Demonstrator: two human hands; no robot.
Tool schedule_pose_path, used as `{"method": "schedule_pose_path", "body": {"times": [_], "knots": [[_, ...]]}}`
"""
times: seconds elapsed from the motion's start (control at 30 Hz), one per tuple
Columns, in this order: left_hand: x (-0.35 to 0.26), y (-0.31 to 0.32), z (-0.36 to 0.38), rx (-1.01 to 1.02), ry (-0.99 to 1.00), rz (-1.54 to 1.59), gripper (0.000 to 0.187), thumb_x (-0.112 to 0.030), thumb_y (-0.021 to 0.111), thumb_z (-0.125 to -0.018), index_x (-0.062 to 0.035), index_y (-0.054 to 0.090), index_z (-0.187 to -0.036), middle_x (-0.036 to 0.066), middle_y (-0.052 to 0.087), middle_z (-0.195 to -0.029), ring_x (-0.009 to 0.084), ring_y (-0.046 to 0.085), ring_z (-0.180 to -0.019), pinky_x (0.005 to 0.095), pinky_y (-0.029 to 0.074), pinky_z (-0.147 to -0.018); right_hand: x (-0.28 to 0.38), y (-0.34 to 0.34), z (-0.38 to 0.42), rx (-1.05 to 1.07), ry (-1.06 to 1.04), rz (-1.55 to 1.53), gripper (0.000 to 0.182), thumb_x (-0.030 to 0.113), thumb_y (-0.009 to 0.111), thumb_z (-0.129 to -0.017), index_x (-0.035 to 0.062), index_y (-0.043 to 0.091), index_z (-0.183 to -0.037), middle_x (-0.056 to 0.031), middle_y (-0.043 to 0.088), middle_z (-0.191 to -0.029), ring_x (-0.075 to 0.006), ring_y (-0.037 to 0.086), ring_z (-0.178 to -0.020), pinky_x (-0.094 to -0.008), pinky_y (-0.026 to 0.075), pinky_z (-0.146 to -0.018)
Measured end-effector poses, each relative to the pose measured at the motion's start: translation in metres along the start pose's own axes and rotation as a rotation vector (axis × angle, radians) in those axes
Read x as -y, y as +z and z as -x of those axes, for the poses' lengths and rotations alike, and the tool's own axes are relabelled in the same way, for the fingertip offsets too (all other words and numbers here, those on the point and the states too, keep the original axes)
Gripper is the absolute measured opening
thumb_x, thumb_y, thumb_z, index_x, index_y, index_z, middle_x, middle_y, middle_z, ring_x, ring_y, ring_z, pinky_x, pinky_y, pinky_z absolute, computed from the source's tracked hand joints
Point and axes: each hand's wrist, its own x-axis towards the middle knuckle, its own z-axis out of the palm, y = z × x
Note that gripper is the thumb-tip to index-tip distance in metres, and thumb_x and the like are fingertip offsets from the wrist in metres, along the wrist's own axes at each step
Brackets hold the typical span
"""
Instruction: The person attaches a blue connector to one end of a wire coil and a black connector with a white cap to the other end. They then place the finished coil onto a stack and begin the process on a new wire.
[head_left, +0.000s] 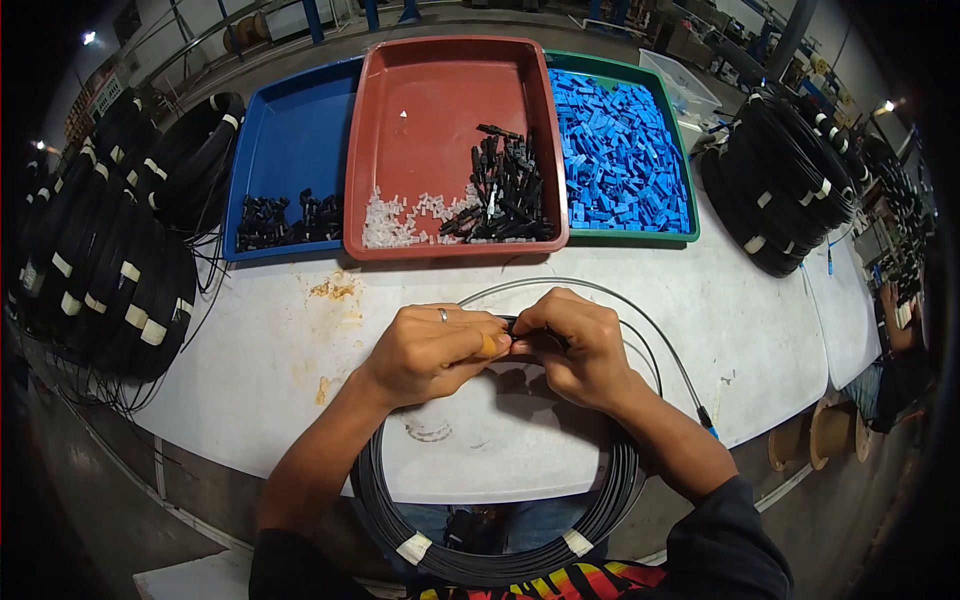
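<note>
A large coil of black cable (480,570), bound with white tape, hangs over the table's front edge against the person's body. My left hand (435,350), with a ring and a yellowish wrap on one digit, is closed in a pinch at the coil's far side. Directly opposite, my right hand (580,345) pinches the same spot, its fingertips nearly touching the left ones. A short dark bit of the black cable shows between them; its exact end is hidden by the fingers. One loose cable end with a black connector (705,416) and blue tip lies right of my right forearm.
Behind the hands stand a blue tray (290,130) with black parts, a red tray (440,90) with clear and black pieces, and a green tray (690,215) full of blue clips. Cable coils (110,270) are stacked left, and more coils (780,190) stand right.
</note>
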Motion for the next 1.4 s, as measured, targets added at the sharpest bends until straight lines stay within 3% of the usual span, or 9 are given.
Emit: {"method": "schedule_pose_path", "body": {"times": [0.2, 0.33, 0.43, 0.73, 0.9, 1.07, 1.23, 1.3, 1.4], "knots": [[-0.006, -0.002, 0.000, -0.093, -0.256, 0.220, 0.012, 0.000, 0.083, -0.076, -0.0016, 0.072, -0.082, 0.012, 0.078, -0.088, 0.0254, 0.077, -0.083, 0.0313, 0.061, -0.071, 0.006, -0.002, -0.008, -0.169, -0.467, 0.302, 0.028, -0.006, 0.069, -0.060, -0.0011, 0.066, -0.087, -0.0119, 0.068, -0.088, -0.0280, 0.064, -0.076, -0.0389, 0.051, -0.068], [-0.006, -0.003, -0.003, -0.057, -0.065, 0.100, 0.014, 0.002, 0.083, -0.075, -0.0006, 0.073, -0.084, 0.015, 0.077, -0.088, 0.0273, 0.077, -0.083, 0.0325, 0.062, -0.072, 0.006, -0.003, -0.002, -0.122, -0.409, 0.249, 0.029, -0.006, 0.069, -0.060, -0.0015, 0.066, -0.088, -0.0121, 0.068, -0.089, -0.0278, 0.064, -0.076, -0.0393, 0.051, -0.068], [-0.002, 0.000, -0.002, -0.040, 0.081, 0.011, 0.018, 0.004, 0.084, -0.072, -0.0002, 0.073, -0.087, 0.018, 0.077, -0.087, 0.0306, 0.078, -0.082, 0.0334, 0.062, -0.072, 0.002, -0.002, 0.003, -0.019, -0.123, 0.032, 0.028, -0.007, 0.068, -0.060, -0.0017, 0.065, -0.088, -0.0132, 0.068, -0.090, -0.0276, 0.064, -0.077, -0.0393, 0.051, -0.069], [-0.004, -0.002, -0.001, -0.106, -0.266, 0.310, 0.013, -0.001, 0.083, -0.077, -0.0003, 0.071, -0.081, 0.014, 0.077, -0.090, 0.0261, 0.077, -0.082, 0.0326, 0.062, -0.071, 0.013, -0.004, -0.008, -0.164, -0.556, 0.401, 0.018, -0.002, 0.074, -0.067, -0.0056, 0.065, -0.082, -0.0165, 0.071, -0.085, -0.0305, 0.066, -0.072, -0.0373, 0.053, -0.063], [-0.001, -0.001, -0.005, -0.047, 0.093, 0.020, 0.018, 0.004, 0.084, -0.072, -0.0002, 0.073, -0.086, 0.019, 0.076, -0.086, 0.0297, 0.078, -0.083, 0.0350, 0.062, -0.070, 0.008, -0.002, -0.001, -0.092, -0.327, 0.204, 0.018, 0.000, 0.071, -0.065, -0.0025, 0.064, -0.081, -0.0137, 0.068, -0.086, -0.0272, 0.066, -0.078, -0.0374, 0.052, -0.066], [0.000, -0.002, 0.000, -0.090, -0.075, 0.118, 0.017, 0.004, 0.083, -0.074, -0.0010, 0.073, -0.087, 0.018, 0.076, -0.086, 0.0296, 0.077, -0.081, 0.0337, 0.062, -0.070, 0.007, -0.001, -0.007, -0.116, -0.204, 0.108, 0.016, -0.003, 0.076, -0.069, -0.0013, 0.064, -0.079, -0.0165, 0.073, -0.087, -0.0287, 0.068, -0.073, -0.0354, 0.054, -0.063], [-0.004, 0.000, -0.002, -0.136, -0.163, 0.241, 0.014, 0.000, 0.083, -0.075, -0.0006, 0.071, -0.083, 0.013, 0.077, -0.089, 0.0250, 0.075, -0.077, 0.0316, 0.060, -0.066, 0.010, -0.004, -0.011, -0.175, -0.585, 0.398, 0.015, -0.003, 0.075, -0.069, -0.0023, 0.064, -0.079, -0.0168, 0.073, -0.086, -0.0276, 0.067, -0.072, -0.0356, 0.054, -0.063], [-0.005, -0.002, -0.003, -0.089, -0.057, 0.094, 0.016, 0.003, 0.083, -0.074, -0.0011, 0.071, -0.084, 0.014, 0.076, -0.087, 0.0263, 0.076, -0.079, 0.0321, 0.060, -0.067, 0.013, -0.006, -0.010, -0.134, -0.531, 0.370, 0.017, -0.008, 0.074, -0.068, -0.0038, 0.063, -0.079, -0.0168, 0.072, -0.086, -0.0267, 0.068, -0.073, -0.0345, 0.055, -0.064], [-0.004, -0.002, -0.004, -0.031, 0.083, -0.060, 0.018, 0.005, 0.083, -0.072, -0.0014, 0.072, -0.085, 0.014, 0.076, -0.085, 0.0277, 0.077, -0.082, 0.0327, 0.061, -0.067, 0.004, -0.001, 0.002, 0.020, 0.142, -0.194, 0.031, -0.013, 0.072, -0.058, -0.0027, 0.064, -0.086, -0.0155, 0.070, -0.085, -0.0305, 0.068, -0.074, -0.0375, 0.054, -0.065]]}}
